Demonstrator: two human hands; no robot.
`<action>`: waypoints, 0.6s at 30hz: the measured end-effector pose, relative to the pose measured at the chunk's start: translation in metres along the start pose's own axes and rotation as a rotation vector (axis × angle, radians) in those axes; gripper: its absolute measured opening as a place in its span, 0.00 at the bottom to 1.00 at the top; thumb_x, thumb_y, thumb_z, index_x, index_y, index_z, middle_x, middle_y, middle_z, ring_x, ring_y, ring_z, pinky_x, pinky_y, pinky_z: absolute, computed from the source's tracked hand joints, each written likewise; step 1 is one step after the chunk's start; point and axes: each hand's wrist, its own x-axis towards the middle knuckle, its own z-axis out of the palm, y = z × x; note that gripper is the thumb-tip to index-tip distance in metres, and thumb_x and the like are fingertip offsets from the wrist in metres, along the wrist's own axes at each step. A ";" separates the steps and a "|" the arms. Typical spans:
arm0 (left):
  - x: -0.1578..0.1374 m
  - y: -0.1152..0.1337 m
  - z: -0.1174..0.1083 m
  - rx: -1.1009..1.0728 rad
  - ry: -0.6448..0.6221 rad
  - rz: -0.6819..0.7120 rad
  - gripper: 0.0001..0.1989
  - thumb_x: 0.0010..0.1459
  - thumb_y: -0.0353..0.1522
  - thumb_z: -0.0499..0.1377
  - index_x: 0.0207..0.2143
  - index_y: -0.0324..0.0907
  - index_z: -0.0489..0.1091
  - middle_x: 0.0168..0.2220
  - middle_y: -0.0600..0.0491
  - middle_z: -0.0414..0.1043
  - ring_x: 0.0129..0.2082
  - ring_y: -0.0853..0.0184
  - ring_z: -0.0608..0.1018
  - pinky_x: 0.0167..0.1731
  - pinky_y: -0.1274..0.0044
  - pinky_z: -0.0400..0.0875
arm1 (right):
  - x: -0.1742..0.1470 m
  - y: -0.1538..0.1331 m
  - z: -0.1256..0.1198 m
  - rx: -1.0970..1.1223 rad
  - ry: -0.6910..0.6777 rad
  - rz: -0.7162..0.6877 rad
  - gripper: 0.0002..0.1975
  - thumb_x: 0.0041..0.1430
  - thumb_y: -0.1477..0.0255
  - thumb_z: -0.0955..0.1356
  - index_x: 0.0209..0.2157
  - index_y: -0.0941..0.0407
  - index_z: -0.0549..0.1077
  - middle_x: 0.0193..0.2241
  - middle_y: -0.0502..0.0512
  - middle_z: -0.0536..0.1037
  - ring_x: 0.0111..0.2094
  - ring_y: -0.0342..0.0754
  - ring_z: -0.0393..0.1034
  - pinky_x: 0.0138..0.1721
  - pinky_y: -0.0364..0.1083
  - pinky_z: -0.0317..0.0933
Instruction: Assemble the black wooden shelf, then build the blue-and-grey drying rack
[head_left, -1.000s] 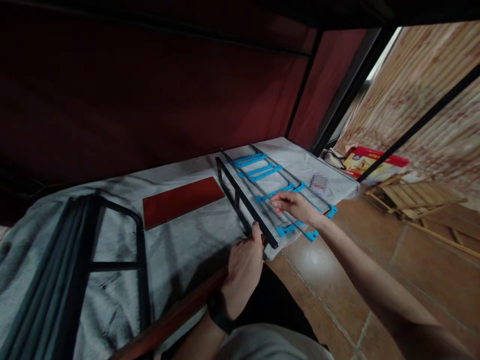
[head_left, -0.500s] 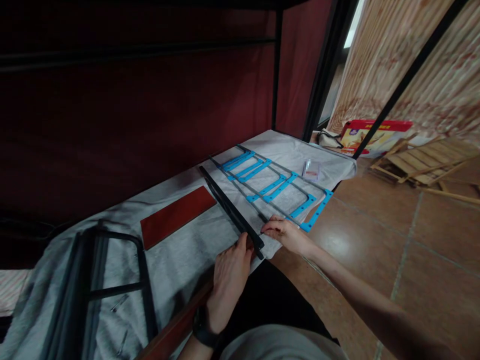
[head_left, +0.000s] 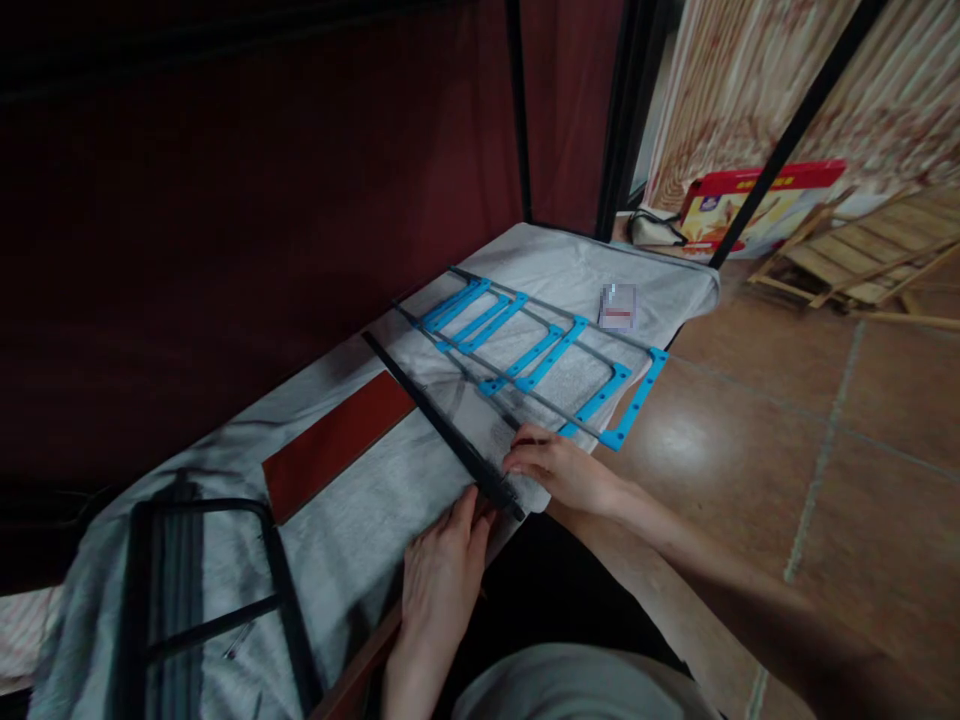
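A long, slim black metal bar [head_left: 442, 425] lies slantwise across the grey cloth, its near end close to the front edge. At that end, on its left side, my left hand [head_left: 444, 565] is closed with its fingertips against the bar. Just right of the same end, my right hand [head_left: 559, 468] has its fingers curled together in a pinch; what they hold, if anything, is hidden. Beyond my right hand lies a rack of thin grey rods with blue crosspieces [head_left: 551, 360].
A reddish-brown board [head_left: 337, 440] lies left of the bar. Black frame parts [head_left: 281, 570] rest at the lower left of the cloth [head_left: 360, 520]. A small packet [head_left: 617, 306] lies at the far right. A folded wooden chair [head_left: 870, 250] and a red-yellow box [head_left: 757, 205] are on the floor.
The view has tilted and shifted slightly. My left hand has slid back a little along the bar's near edge, and my right hand has come closer to the bar.
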 end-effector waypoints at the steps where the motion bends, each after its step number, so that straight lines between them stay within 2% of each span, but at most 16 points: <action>1: 0.001 -0.001 0.000 -0.006 0.003 0.005 0.18 0.69 0.32 0.51 0.59 0.44 0.67 0.51 0.51 0.80 0.44 0.61 0.83 0.42 0.72 0.76 | 0.001 0.002 0.001 0.009 0.010 -0.005 0.10 0.69 0.75 0.65 0.40 0.55 0.79 0.39 0.56 0.74 0.40 0.45 0.72 0.42 0.43 0.68; 4: 0.002 -0.003 0.001 -0.022 0.022 0.029 0.18 0.68 0.31 0.52 0.58 0.46 0.69 0.53 0.53 0.78 0.46 0.62 0.83 0.44 0.74 0.77 | 0.002 0.006 0.002 0.035 0.016 -0.012 0.10 0.68 0.76 0.65 0.40 0.55 0.79 0.39 0.55 0.73 0.40 0.44 0.72 0.42 0.42 0.68; 7: 0.003 -0.005 0.002 -0.006 0.031 0.013 0.18 0.67 0.30 0.54 0.57 0.47 0.71 0.51 0.54 0.80 0.43 0.62 0.84 0.41 0.75 0.78 | 0.000 0.004 0.002 0.045 -0.010 0.008 0.10 0.68 0.77 0.64 0.40 0.55 0.79 0.39 0.55 0.73 0.38 0.43 0.72 0.41 0.41 0.67; 12: 0.004 -0.010 0.003 -0.020 0.034 0.011 0.18 0.66 0.30 0.55 0.56 0.46 0.72 0.50 0.54 0.80 0.43 0.61 0.84 0.40 0.75 0.79 | -0.004 -0.003 0.000 0.054 -0.064 0.039 0.13 0.66 0.83 0.63 0.41 0.55 0.77 0.42 0.55 0.72 0.39 0.43 0.70 0.39 0.40 0.64; 18: 0.006 -0.019 0.003 -0.105 0.047 0.022 0.18 0.66 0.33 0.54 0.56 0.46 0.73 0.51 0.53 0.79 0.45 0.61 0.84 0.41 0.77 0.79 | -0.010 0.009 0.001 0.135 -0.026 0.051 0.12 0.64 0.84 0.63 0.42 0.56 0.74 0.42 0.56 0.71 0.41 0.44 0.68 0.40 0.41 0.63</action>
